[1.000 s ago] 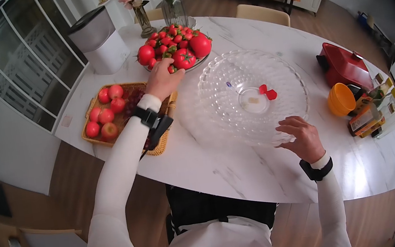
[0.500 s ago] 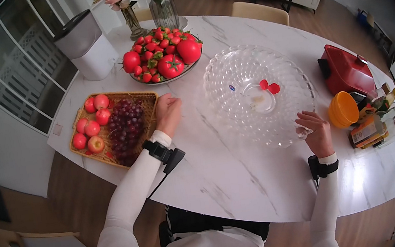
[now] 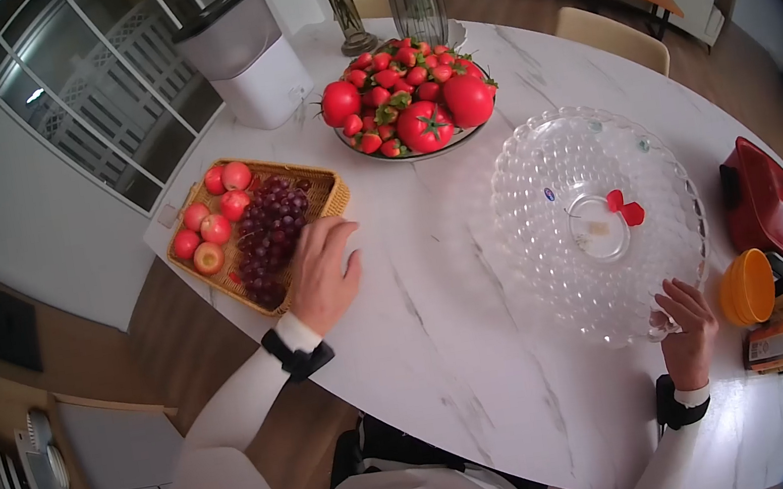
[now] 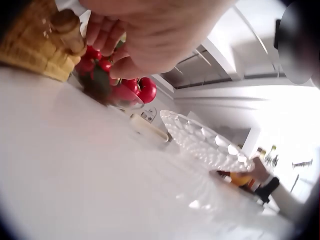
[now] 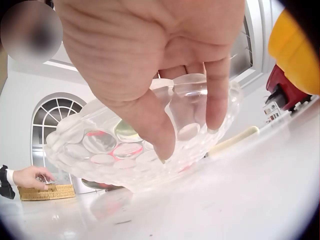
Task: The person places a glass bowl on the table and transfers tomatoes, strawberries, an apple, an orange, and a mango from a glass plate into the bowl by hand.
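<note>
Bowl [image 3: 555, 271] holds red pieces [image 3: 634, 213]; right grip [image 3: 689, 328] pinches it; left grip [image 3: 324, 279] relaxed; basket [image 3: 336, 192] holds apples [image 3: 217, 229], grapes [image 3: 273, 223].

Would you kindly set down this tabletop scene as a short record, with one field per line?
Left hand: beside the basket, holding no fruit; whether it touches the edge is unclear
Right hand: holds the rim of the glass bowl
Basket contents: apples and dark grapes
Glass bowl contents: red pieces
Dish contents: strawberries and tomatoes
Behind dish: two vases with flowers
</note>
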A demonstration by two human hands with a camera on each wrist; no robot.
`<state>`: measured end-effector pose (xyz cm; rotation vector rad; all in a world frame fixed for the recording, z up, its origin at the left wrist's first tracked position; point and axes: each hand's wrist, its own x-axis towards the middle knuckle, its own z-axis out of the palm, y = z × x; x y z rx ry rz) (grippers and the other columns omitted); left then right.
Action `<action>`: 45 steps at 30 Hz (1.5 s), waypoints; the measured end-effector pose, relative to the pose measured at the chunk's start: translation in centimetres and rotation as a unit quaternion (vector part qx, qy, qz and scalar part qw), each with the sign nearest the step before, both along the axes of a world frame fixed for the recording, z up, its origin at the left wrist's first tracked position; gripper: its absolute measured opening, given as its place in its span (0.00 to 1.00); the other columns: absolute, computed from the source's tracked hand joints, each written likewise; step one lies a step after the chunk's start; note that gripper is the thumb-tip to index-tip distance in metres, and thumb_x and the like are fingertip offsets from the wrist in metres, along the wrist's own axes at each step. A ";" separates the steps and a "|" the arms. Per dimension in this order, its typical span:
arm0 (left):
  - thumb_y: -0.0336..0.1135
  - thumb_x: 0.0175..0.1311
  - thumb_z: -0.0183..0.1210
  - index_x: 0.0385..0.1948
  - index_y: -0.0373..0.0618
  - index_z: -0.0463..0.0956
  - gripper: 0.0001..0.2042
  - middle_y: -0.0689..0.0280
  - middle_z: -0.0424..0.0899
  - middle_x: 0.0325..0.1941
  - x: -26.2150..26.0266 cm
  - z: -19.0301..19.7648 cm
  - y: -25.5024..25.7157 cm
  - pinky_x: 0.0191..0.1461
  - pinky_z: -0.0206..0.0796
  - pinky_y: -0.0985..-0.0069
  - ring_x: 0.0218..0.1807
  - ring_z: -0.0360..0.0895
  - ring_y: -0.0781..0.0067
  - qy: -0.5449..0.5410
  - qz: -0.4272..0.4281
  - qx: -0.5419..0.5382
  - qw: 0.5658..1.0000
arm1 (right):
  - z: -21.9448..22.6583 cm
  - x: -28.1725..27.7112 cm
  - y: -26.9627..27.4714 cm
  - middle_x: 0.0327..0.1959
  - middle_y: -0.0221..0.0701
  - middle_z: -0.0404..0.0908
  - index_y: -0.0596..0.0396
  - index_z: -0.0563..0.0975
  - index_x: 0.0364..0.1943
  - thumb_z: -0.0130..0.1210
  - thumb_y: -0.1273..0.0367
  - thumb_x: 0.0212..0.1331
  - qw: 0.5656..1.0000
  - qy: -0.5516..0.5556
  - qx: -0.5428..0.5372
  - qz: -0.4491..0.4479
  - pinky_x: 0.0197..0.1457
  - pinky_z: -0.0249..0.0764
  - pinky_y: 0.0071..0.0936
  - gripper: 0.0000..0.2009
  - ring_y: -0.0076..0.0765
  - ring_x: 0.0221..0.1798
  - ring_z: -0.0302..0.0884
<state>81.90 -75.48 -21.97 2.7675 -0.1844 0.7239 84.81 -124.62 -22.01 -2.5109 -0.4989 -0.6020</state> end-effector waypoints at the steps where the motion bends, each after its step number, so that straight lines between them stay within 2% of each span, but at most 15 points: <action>1: 0.23 0.55 0.62 0.52 0.37 0.73 0.20 0.53 0.75 0.55 -0.9 0.3 0.2 0.61 0.66 0.64 0.56 0.73 0.54 0.003 -0.001 0.001 1.000 | 0.1 0.0 0.0 0.46 0.43 0.86 0.58 0.86 0.37 0.64 0.84 0.41 1.000 0.003 -0.001 -0.003 0.53 0.81 0.35 0.15 0.49 0.53 0.82; 3: 0.24 0.54 0.63 0.56 0.36 0.71 0.24 0.51 0.67 0.65 -2.5 0.5 0.8 0.69 0.56 0.56 0.66 0.63 0.47 0.012 0.113 0.097 0.989 | 0.3 -0.1 0.1 0.46 0.42 0.86 0.58 0.86 0.37 0.64 0.84 0.41 1.000 0.009 -0.004 -0.009 0.53 0.81 0.36 0.15 0.49 0.53 0.82; 6: 0.25 0.54 0.63 0.59 0.35 0.69 0.27 0.50 0.65 0.67 -3.7 -0.2 2.9 0.71 0.51 0.51 0.68 0.60 0.44 0.018 0.122 0.109 0.986 | 0.2 -0.3 0.2 0.46 0.42 0.86 0.58 0.86 0.37 0.65 0.84 0.42 1.000 0.002 -0.016 -0.013 0.52 0.82 0.35 0.14 0.49 0.53 0.83; 16: 0.27 0.56 0.63 0.60 0.36 0.70 0.27 0.52 0.64 0.69 -2.9 -0.1 7.8 0.73 0.52 0.55 0.71 0.59 0.46 0.035 0.037 0.109 0.993 | -0.2 0.3 -0.9 0.46 0.41 0.86 0.59 0.86 0.36 0.63 0.86 0.43 0.999 -0.023 0.012 -0.028 0.50 0.82 0.33 0.14 0.47 0.52 0.83; 20: 0.25 0.59 0.62 0.63 0.37 0.68 0.27 0.54 0.66 0.70 -0.5 1.0 5.3 0.72 0.56 0.60 0.69 0.63 0.50 -0.004 0.001 0.050 0.999 | -0.7 0.7 -1.8 0.46 0.41 0.86 0.60 0.86 0.36 0.62 0.86 0.42 0.998 -0.038 0.002 -0.041 0.51 0.81 0.32 0.15 0.46 0.52 0.83; 21: 0.25 0.62 0.60 0.63 0.36 0.68 0.25 0.55 0.66 0.69 0.9 0.3 4.5 0.70 0.59 0.62 0.67 0.66 0.53 0.007 -0.014 -0.113 0.993 | -0.9 0.7 -1.8 0.46 0.41 0.86 0.60 0.86 0.37 0.63 0.86 0.42 0.998 -0.044 0.009 -0.039 0.51 0.81 0.32 0.15 0.46 0.52 0.83; 23: 0.29 0.70 0.54 0.63 0.31 0.63 0.22 0.50 0.67 0.65 3.7 -0.3 2.3 0.67 0.66 0.66 0.63 0.72 0.55 0.072 -0.026 -0.407 0.910 | -1.0 0.6 -1.9 0.47 0.41 0.86 0.60 0.86 0.37 0.63 0.86 0.42 0.998 -0.030 0.029 -0.043 0.51 0.81 0.32 0.15 0.46 0.53 0.83; 24: 0.29 0.70 0.54 0.63 0.31 0.63 0.22 0.50 0.67 0.65 5.3 -0.6 1.6 0.67 0.66 0.66 0.63 0.72 0.55 0.070 -0.027 -0.410 0.909 | -1.1 0.7 -1.9 0.47 0.41 0.86 0.60 0.86 0.37 0.63 0.86 0.42 0.997 -0.016 0.053 -0.046 0.52 0.81 0.33 0.15 0.47 0.53 0.82; 26: 0.31 0.71 0.50 0.63 0.28 0.58 0.23 0.43 0.67 0.62 8.8 -1.8 1.1 0.70 0.65 0.61 0.65 0.69 0.48 0.138 -0.028 -0.746 0.651 | -1.7 0.8 -2.3 0.48 0.41 0.86 0.60 0.86 0.37 0.64 0.85 0.42 0.998 -0.016 0.046 -0.042 0.53 0.80 0.33 0.15 0.47 0.54 0.82; 27: 0.31 0.71 0.50 0.63 0.28 0.58 0.23 0.43 0.67 0.62 10.4 -1.9 1.1 0.70 0.65 0.61 0.65 0.69 0.48 0.136 -0.032 -0.747 0.650 | -1.8 0.8 -2.5 0.48 0.41 0.86 0.60 0.86 0.38 0.65 0.84 0.43 0.998 -0.015 0.041 -0.038 0.54 0.80 0.33 0.14 0.47 0.54 0.82; 29: 0.32 0.71 0.47 0.61 0.25 0.54 0.23 0.38 0.66 0.60 13.2 -2.2 1.0 0.74 0.63 0.54 0.67 0.67 0.41 0.174 -0.034 -0.852 0.493 | -1.3 0.8 -2.4 0.48 0.41 0.86 0.60 0.86 0.38 0.66 0.83 0.43 0.998 -0.015 0.038 -0.041 0.55 0.80 0.34 0.14 0.47 0.55 0.81; 33: 0.31 0.69 0.45 0.57 0.24 0.58 0.20 0.38 0.66 0.61 16.1 -4.6 1.6 0.75 0.60 0.52 0.68 0.65 0.40 0.187 -0.071 -0.849 0.489 | -0.7 0.4 -2.1 0.47 0.41 0.86 0.60 0.85 0.39 0.68 0.80 0.44 0.999 -0.015 0.026 -0.036 0.56 0.79 0.34 0.14 0.47 0.56 0.81; 38: 0.34 0.69 0.44 0.51 0.27 0.63 0.17 0.41 0.71 0.57 17.1 -6.1 1.5 0.74 0.59 0.46 0.64 0.67 0.39 0.140 -0.138 -0.823 0.533 | -0.6 0.2 -1.6 0.47 0.40 0.86 0.61 0.85 0.38 0.68 0.80 0.44 0.999 -0.005 0.046 -0.028 0.56 0.79 0.35 0.14 0.47 0.56 0.80; 40: 0.30 0.63 0.46 0.56 0.30 0.63 0.20 0.40 0.67 0.62 17.1 -6.1 2.1 0.75 0.56 0.44 0.69 0.62 0.39 0.152 -0.152 -0.877 0.430 | -0.4 0.0 -1.5 0.47 0.40 0.86 0.61 0.85 0.38 0.68 0.81 0.43 0.998 0.005 0.049 -0.037 0.56 0.79 0.35 0.14 0.47 0.56 0.80; 45: 0.29 0.65 0.45 0.55 0.24 0.62 0.20 0.41 0.69 0.60 17.4 -5.2 1.4 0.75 0.59 0.52 0.67 0.66 0.43 0.161 -0.121 -0.831 0.519 | -0.2 -0.1 -1.4 0.48 0.41 0.85 0.63 0.84 0.38 0.64 0.85 0.40 0.998 0.013 0.057 -0.016 0.55 0.79 0.35 0.16 0.47 0.56 0.79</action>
